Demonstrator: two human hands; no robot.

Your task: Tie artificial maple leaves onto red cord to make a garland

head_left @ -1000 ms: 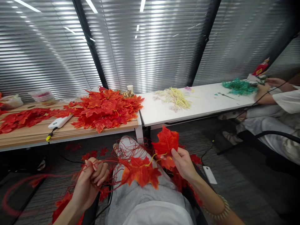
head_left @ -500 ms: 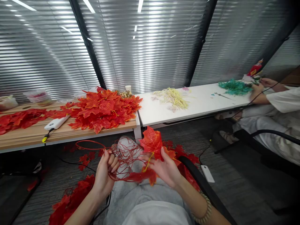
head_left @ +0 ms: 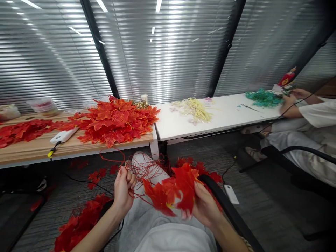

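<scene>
Over my lap, my left hand [head_left: 125, 185] is closed on a thin red cord, whose loop [head_left: 112, 155] stands up above the fingers. The rest of the cord lies as a loose tangle [head_left: 148, 168] across my grey-clad knee. To the right, my right hand [head_left: 203, 203] is wrapped round some red maple leaves [head_left: 183, 182], with its fingers partly behind them. More leaves [head_left: 157, 196] hang between the two hands, and the cord runs toward them from my left hand.
A large heap of red leaves [head_left: 118, 122] covers the wooden table [head_left: 70, 150], beside a white power bank [head_left: 63, 135]. Yellow strips [head_left: 198, 110] lie on the white table [head_left: 173, 127]. A black armrest [head_left: 223, 199] is close at my right. Another person's hands [head_left: 291, 101] work far right.
My right hand has moved down and right and turned, its spread fingers now closed round the leaves. My left hand has shifted slightly right, and the cord loop has moved right and up.
</scene>
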